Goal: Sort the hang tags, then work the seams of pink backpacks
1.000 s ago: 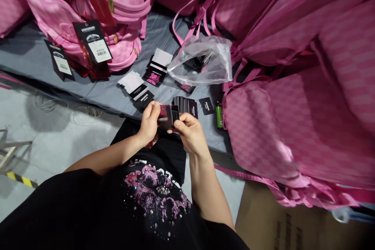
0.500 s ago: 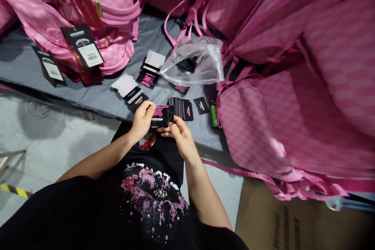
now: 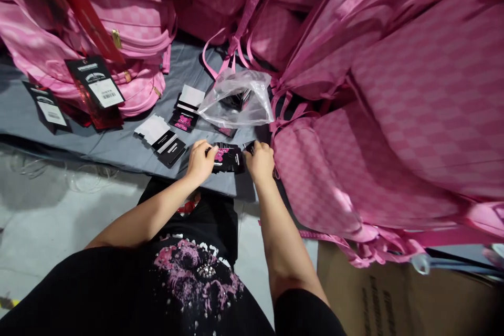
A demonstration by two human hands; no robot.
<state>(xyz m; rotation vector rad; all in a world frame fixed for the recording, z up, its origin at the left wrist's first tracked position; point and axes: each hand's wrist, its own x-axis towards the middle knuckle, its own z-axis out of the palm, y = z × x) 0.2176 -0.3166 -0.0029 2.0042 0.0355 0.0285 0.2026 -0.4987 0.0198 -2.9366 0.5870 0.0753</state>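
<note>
My left hand (image 3: pixel 200 160) pinches a black tag with pink print (image 3: pixel 227 158) over the front edge of the grey cloth (image 3: pixel 118 139). Just to its right, my right hand (image 3: pixel 260 160) reaches down to the stack of black tags on the cloth, its fingers curled and touching a tag at its tip; the stack is mostly hidden under my hands. More black, white and pink tags (image 3: pixel 185 113) lie in small piles further back, and another pile (image 3: pixel 161 139) sits to the left.
A clear plastic bag (image 3: pixel 236 100) with dark tags inside lies behind my hands. Pink checkered backpacks (image 3: pixel 354 168) are heaped at right and back; one at left (image 3: pixel 129 26) carries hanging tags (image 3: pixel 98 84). A cardboard box (image 3: pixel 386 294) stands at lower right.
Both hands moved forward and down from in front of my body to the cloth. My right hand let go of the held tag and reached to the stack; the view tilted down.
</note>
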